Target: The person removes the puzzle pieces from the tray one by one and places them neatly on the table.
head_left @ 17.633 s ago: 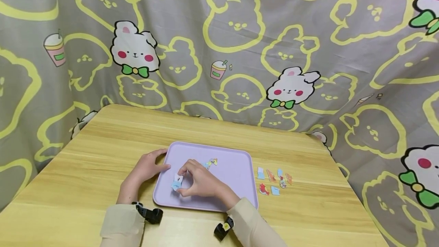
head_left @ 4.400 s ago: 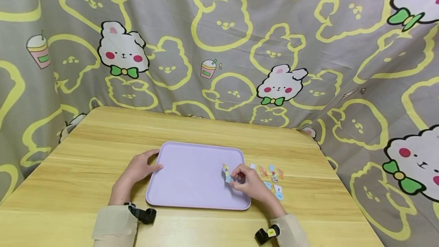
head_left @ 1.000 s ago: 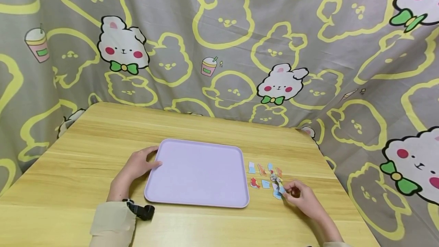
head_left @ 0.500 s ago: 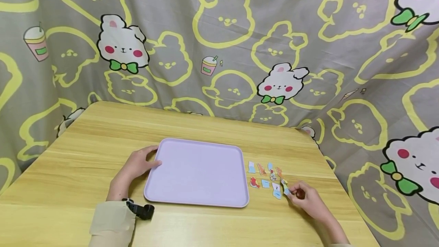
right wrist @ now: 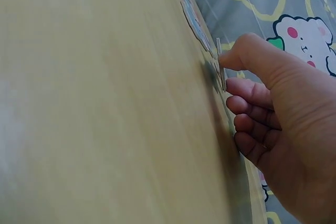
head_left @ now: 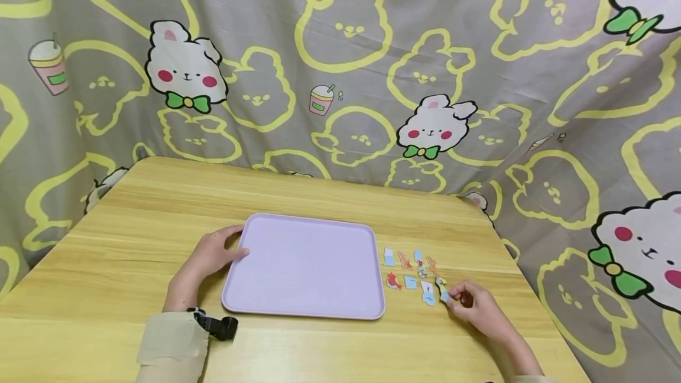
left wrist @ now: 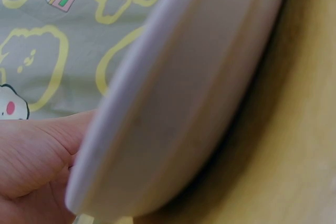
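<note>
My left hand (head_left: 213, 253) holds the lilac tray (head_left: 303, 307) by its left edge, thumb over the rim. In the left wrist view the tray's outer wall (left wrist: 173, 103) hides part of that hand. To the right of the tray, my right hand (head_left: 476, 303) pinches a small yellow-and-blue puzzle piece (head_left: 442, 290) between thumb and index finger. In the right wrist view that piece shows edge-on and slightly tilted at the tabletop. Just left of it lies a white-and-blue piece (head_left: 428, 293).
Several more puzzle pieces lie in rough rows right of the tray, among them a red one (head_left: 393, 281), a plain blue one (head_left: 410, 282) and an orange one (head_left: 405, 260). A grey patterned curtain (head_left: 351, 46) hangs behind the wooden table (head_left: 175, 194).
Pieces earlier on the tray are now off it, to the right. My right hand carried the yellow-and-blue piece from above the tray to the table. The left hand stayed at the tray.
</note>
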A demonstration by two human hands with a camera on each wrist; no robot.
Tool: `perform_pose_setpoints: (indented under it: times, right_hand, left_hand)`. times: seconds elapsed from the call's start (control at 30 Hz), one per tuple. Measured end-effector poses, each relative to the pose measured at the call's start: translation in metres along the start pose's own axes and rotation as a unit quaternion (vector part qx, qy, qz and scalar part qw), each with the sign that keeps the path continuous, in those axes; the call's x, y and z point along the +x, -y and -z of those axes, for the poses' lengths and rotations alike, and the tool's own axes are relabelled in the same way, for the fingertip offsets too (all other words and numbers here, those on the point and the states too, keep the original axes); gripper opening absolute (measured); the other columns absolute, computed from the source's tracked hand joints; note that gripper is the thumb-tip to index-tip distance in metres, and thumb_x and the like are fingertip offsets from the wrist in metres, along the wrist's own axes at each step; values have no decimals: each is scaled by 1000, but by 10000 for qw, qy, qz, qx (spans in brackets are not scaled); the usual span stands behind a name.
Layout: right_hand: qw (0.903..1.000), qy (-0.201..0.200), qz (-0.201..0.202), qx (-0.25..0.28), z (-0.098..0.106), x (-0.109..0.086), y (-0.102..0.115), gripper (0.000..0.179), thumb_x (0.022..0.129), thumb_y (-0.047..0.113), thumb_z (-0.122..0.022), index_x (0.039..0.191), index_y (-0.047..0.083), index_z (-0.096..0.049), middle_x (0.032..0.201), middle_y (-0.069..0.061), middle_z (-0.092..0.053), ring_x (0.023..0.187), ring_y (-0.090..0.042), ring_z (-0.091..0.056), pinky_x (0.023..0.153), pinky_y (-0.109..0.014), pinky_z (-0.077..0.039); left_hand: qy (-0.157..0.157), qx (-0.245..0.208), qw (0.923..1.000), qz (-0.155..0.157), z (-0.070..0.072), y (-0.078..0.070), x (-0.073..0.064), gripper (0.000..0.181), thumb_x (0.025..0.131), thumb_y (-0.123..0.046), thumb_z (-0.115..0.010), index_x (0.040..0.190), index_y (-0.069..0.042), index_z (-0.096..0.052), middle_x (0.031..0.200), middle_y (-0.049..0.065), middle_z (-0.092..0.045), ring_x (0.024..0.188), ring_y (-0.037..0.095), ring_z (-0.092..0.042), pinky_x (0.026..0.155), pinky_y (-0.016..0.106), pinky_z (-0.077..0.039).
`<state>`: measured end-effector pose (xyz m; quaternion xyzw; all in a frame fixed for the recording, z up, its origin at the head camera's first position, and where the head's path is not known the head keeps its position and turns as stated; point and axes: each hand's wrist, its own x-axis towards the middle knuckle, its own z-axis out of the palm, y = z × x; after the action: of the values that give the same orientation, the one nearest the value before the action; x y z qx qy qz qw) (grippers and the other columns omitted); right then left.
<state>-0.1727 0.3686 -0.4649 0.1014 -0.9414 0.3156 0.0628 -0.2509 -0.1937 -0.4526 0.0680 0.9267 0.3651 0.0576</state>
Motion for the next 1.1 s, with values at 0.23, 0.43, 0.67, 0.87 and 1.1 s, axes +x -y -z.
perform_pose_setpoints:
  times: [0.23, 0.43, 0.67, 0.87, 1.1]
  right_hand:
    - [9998, 158, 113, 0, 2, 1, 1, 13, 81, 4, -74, 88, 8, -63, 81, 4, -57, 72, 4, -45, 58, -16, -42]
    - [9995, 278, 87, -122, 3, 2, 1, 14, 81, 4, -74, 88, 8, -63, 82, 3, -57, 73, 4, -45, 58, -17, -43]
    - [9987, 301, 139, -375, 3, 3, 3, 17, 78, 3, -75, 87, 9, -61, 81, 4, -54, 72, 3, -43, 57, -17, -41]
    - [9984, 261, 264, -415, 3, 2, 4, 18, 78, 5, -77, 87, 10, -61, 80, 4, -53, 70, 3, -43, 56, -17, -40]
    - [9989, 255, 236, -325, 3, 2, 4, 16, 81, 9, -76, 90, 11, -62, 85, 3, -57, 74, 3, -46, 60, -17, -44]
  left_hand:
    - [-64, 55, 9999, -91, 2, 1, 1, 64, 93, -24, -66, 146, 2, -41, 147, 32, -41, 137, 53, -35, 113, 65, -34]
    - [-71, 52, 9999, -88, 2, 1, 2, 64, 93, -25, -66, 145, 3, -42, 148, 32, -41, 138, 53, -35, 114, 64, -33]
    - [-56, 53, 10000, -63, 1, 2, 2, 64, 93, -25, -66, 146, 2, -42, 148, 32, -41, 138, 52, -35, 113, 64, -33]
    - [-60, 45, 10000, -41, 0, 2, 2, 64, 93, -25, -66, 146, 2, -42, 148, 32, -41, 138, 52, -35, 114, 64, -33]
    - [-70, 52, 9999, -50, 0, 3, 2, 64, 93, -25, -66, 146, 2, -42, 148, 32, -41, 138, 52, -35, 114, 64, -33]
